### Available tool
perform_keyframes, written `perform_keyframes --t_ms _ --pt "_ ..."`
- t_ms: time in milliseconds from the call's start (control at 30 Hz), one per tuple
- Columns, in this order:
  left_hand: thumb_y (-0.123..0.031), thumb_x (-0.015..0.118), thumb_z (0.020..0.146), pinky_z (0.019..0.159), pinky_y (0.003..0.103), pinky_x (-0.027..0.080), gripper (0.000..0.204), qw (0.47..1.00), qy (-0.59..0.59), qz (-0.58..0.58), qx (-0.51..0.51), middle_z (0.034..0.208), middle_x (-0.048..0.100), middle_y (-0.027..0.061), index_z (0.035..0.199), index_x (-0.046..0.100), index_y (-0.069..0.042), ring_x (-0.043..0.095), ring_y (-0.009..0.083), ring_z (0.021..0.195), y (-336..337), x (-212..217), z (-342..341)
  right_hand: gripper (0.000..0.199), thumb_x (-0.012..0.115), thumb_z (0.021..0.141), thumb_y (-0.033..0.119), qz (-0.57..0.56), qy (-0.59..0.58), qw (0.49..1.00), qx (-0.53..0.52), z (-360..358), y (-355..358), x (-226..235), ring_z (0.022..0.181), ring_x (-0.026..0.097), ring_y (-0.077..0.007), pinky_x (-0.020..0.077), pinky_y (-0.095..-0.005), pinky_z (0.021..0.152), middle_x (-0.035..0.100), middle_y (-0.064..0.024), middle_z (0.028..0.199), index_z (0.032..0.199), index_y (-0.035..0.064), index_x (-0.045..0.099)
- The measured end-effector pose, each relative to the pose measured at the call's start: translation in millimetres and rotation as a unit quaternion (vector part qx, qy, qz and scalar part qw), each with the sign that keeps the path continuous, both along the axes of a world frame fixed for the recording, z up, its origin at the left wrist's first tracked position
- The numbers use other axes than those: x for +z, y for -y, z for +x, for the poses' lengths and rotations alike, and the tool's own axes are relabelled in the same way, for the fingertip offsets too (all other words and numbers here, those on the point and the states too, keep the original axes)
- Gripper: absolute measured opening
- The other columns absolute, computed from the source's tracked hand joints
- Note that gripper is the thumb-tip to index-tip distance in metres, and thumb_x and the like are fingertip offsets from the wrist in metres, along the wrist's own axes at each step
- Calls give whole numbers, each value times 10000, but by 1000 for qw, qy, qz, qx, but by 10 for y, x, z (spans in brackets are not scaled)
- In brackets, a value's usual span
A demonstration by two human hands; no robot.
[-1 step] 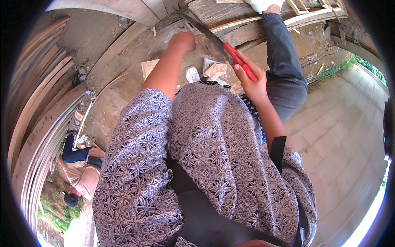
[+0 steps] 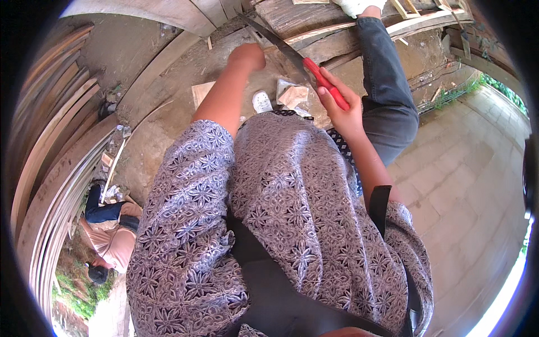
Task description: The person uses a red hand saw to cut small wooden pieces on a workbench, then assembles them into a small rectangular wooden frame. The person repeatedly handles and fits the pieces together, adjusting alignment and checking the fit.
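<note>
My right hand (image 2: 345,112) is wrapped round the red handle of a handsaw (image 2: 287,51). Its long dark blade slants away to the upper left, and the tip reaches the edge of a thick wooden plank (image 2: 297,21). Left of the blade, my left hand (image 2: 247,56) is closed in a fist, back of the hand upward. Whatever its fingers may hold is hidden. My right leg is bent, with the foot, in a white shoe (image 2: 359,7), up on the wood. The other white shoe (image 2: 262,102) stands on the ground below.
Wood offcuts (image 2: 293,96) lie on the dirt near my shoe, and a pale board piece (image 2: 202,92) is by my left forearm. Long planks (image 2: 50,208) are stacked at the left. Behind them another person (image 2: 115,241) sits low. Paved ground (image 2: 455,185) spreads to the right.
</note>
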State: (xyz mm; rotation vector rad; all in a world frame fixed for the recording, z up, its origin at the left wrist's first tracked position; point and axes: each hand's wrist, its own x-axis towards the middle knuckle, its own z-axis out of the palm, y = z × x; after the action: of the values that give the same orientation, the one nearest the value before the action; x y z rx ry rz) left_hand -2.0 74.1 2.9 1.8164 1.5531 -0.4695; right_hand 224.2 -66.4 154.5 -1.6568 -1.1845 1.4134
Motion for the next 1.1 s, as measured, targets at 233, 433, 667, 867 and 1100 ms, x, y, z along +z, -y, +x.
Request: perform_keyframes --t_ms 233,433,667,867,1100 --pt "-296 593 928 900 477 542 327 999 7 1 -44 1137 697 199 1084 724 -40 674 380 1050 -72 3 18 427 684 954 145 94 37 994 -33 -186 222 -161 1204 595 -192 430 -320 1041 652 -171 1288 1343 -3 594" --pt "-168 560 896 848 517 554 286 997 16 73 12 1067 704 236 1115 643 -4 691 406 998 286 70 75 410 675 936 118 59 72 995 24 -178 -206 242 1113 652 -192 491 -301 942 697 -195 1189 1319 -10 604" --pt "-138 485 933 779 522 568 224 988 53 137 41 981 707 252 1035 627 1 709 418 904 426 -94 124 390 672 925 117 63 96 993 40 -230 -175 367 1083 681 -224 501 -320 926 702 -205 1159 1304 34 629" --pt "-148 479 936 768 535 564 228 987 47 139 65 975 705 260 1031 626 0 709 420 910 501 -139 188 392 666 926 111 69 99 992 45 -176 -122 285 1116 673 -238 497 -321 939 696 -204 1182 1310 42 627" --pt "-148 520 912 783 525 565 219 990 47 128 31 990 705 261 1053 603 -2 702 429 932 450 -40 167 389 670 921 101 63 109 991 45 -140 -59 249 1125 669 -237 494 -322 949 691 -203 1196 1306 52 633"
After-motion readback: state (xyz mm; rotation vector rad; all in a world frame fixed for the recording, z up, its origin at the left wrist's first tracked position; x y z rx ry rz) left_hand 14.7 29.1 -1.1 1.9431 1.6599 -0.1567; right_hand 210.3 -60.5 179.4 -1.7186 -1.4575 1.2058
